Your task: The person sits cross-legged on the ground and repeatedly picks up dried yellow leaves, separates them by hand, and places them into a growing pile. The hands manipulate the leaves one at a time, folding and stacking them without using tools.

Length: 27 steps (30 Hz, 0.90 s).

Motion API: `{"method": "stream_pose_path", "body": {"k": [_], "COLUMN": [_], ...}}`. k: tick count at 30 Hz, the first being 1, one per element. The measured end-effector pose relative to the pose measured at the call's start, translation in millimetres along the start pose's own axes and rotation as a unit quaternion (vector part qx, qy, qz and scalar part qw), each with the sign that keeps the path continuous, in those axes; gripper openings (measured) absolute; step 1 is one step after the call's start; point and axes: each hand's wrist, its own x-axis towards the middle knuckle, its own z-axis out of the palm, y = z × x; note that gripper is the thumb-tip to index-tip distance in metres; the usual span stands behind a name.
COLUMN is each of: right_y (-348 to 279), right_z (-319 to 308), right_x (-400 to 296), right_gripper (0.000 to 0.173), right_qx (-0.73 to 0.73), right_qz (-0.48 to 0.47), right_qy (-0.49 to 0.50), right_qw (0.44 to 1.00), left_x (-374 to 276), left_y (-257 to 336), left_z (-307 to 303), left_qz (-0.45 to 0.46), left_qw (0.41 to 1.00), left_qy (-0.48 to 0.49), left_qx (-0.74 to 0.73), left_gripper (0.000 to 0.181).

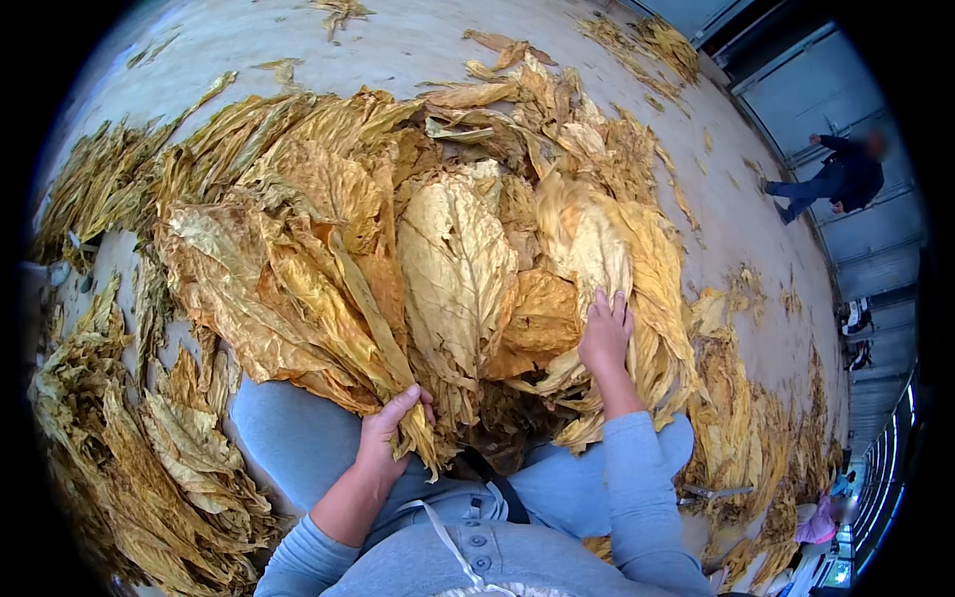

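My left hand is closed around the narrow stem ends of a bunch of dried tobacco leaves, which fans out up and to the left over my knee. On the right, my right hand lies with extended fingers on a pale yellow tobacco leaf; its thumb is hidden, so a grip cannot be made out. The upper part of that leaf is blurred. Between my hands a broad, veined pale leaf lies on the heap, beside a darker orange-brown leaf. My crossed legs are against the heap's near side.
More tobacco leaves are piled at my left, and another heap spreads at my right. Scattered leaf pieces lie on the pale floor. A person in dark clothes is by the metal wall. Another person appears at lower right.
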Motion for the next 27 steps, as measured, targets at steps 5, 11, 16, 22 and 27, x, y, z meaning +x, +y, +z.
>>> {"method": "stream_pose_path", "body": {"k": [5,11,16,22,27], "right_y": [-73.4,-130.9,-54.3,-24.5,-17.6], "right_z": [-31.0,20.3,22.4,51.6,51.7], "right_x": [-17.4,-34.7,-7.4,-18.9,-22.1], "right_gripper": [0.057,0.061,0.045,0.04,0.039], "right_qx": [0.217,0.267,0.764,0.903,0.917], "right_qz": [-0.066,-0.102,0.033,0.071,0.018], "right_qy": [0.058,-0.005,-0.088,-0.207,-0.185], "right_qw": [0.972,0.958,0.638,0.37,0.353], "left_x": [-1.8,-1.2,-3.2,-0.1,0.0], "left_y": [0.9,-0.1,1.7,-0.9,-0.9], "left_z": [-4.6,-7.4,-4.3,-5.0,-4.5], "left_qz": [-0.008,-0.002,0.005,0.015,0.019], "left_qw": [1.0,0.999,1.0,0.999,0.999], "left_qy": [-0.001,-0.02,-0.011,-0.028,-0.028], "left_qx": [-0.01,-0.026,-0.016,-0.021,-0.024], "left_gripper": [0.028,0.031,0.03,0.028,0.027]}}
